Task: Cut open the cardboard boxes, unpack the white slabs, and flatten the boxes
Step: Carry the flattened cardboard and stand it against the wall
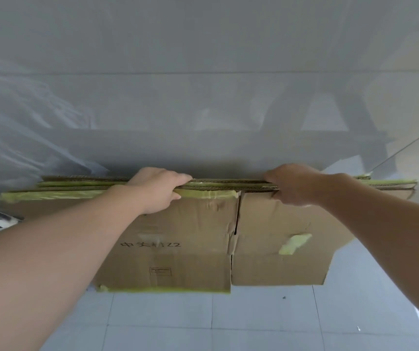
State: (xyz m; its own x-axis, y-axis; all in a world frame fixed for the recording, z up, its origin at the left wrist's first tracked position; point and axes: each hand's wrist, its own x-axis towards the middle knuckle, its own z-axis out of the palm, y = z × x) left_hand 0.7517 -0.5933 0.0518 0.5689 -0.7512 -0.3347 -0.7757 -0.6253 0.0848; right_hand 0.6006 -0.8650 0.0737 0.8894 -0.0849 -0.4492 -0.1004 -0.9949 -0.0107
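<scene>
Both my arms are stretched out in front of me, forearms bare, reaching level toward the top edge of a stack of flattened cardboard boxes (168, 239) that stands upright on edge. My left hand (156, 190) comes in from the lower left, knuckles up, fingers curled over the top of the stack and thumb tucked against the near face, so I'm gripping the edges together. My right hand (292, 184) comes in from the right, wrist bent a little inward, fingers hooked over the same top edge and closed round it. The two hands are well apart along that edge, one to each side of the middle.

The cardboard hangs below my grip as a broad brown sheet facing me. A vertical split runs down its middle between two panels, just left of my right hand. Yellow-green tape (198, 193) lines the top edge between my hands and runs out to the left past my left hand; another strip of it borders the bottom of the left panel, and a torn scrap (295, 243) sticks to the right panel. Handwritten dark marks and a small printed label sit on the left panel below my left hand.

Behind the stack hangs a pale plastic sheet (203, 84). Under it lies a floor (254, 320) of light tiles.
</scene>
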